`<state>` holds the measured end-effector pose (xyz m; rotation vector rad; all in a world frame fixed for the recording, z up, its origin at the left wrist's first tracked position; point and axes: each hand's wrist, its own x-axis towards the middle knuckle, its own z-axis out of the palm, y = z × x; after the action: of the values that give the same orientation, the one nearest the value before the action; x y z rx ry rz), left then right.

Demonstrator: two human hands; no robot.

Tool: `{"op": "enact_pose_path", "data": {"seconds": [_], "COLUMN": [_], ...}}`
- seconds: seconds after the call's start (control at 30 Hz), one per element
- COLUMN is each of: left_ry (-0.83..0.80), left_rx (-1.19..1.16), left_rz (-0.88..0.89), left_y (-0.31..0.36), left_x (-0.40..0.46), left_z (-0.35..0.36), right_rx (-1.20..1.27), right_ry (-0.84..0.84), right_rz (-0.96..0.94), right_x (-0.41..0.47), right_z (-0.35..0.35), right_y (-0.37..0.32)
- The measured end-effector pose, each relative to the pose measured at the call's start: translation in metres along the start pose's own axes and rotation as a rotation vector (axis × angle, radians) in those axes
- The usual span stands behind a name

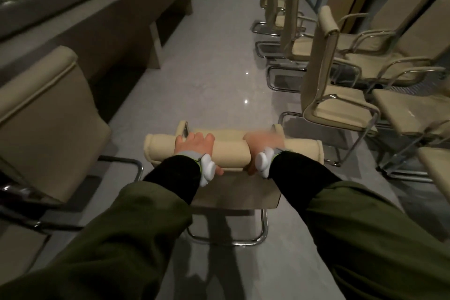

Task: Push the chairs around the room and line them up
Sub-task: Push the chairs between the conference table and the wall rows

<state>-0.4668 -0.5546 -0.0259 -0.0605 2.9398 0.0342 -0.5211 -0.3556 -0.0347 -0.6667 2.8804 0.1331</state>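
A cream padded chair [231, 151] with a chrome sled base stands right in front of me in the aisle, its back toward me. My left hand [194, 143] grips the padded top roll of its backrest left of the middle. My right hand [261, 143], slightly blurred, grips the same roll right of the middle. White devices sit at both wrists. Along the right side, several matching cream chairs [323, 75] stand in a row one behind another. Another cream chair [46, 114] stands close on my left.
A long dark conference table [102, 14] runs along the left side of the aisle. Further chairs [399, 114] crowd the right edge near the wall panels. The glossy grey floor [207, 75] forms a corridor between table and chair row, leading to the far wall.
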Motion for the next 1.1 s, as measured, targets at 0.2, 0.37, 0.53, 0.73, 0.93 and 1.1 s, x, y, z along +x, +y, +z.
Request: {"op": "enact_pose_path", "data": {"seconds": [0.2, 0.37, 0.53, 0.73, 0.93, 1.1], "left_ry": [-0.022, -0.037, -0.028, -0.033, -0.057, -0.053], "left_rx": [-0.023, -0.051, -0.044, 0.006, -0.043, -0.060], "left_rz": [-0.166, -0.246, -0.280, -0.292, -0.315, -0.324], "left_y": [0.008, 0.006, 0.006, 0.000, -0.008, -0.020], "left_x": [-0.034, -0.043, -0.034, -0.018, 0.006, 0.032], "left_z": [0.004, 0.004, 0.003, 0.002, -0.008, -0.015], "right_rx": [-0.069, -0.073, -0.071, -0.122, -0.095, -0.072], "right_ry": [-0.003, -0.001, -0.048, -0.087, -0.082, -0.087], "right_rz": [-0.174, -0.261, -0.304, -0.330, -0.343, -0.365], "right_x": [0.008, 0.013, 0.025, 0.039, 0.071, 0.102], "right_z": [-0.001, -0.006, -0.014, -0.023, -0.024, -0.032], "right_y": [-0.003, -0.008, -0.005, -0.004, -0.002, 0.000]}}
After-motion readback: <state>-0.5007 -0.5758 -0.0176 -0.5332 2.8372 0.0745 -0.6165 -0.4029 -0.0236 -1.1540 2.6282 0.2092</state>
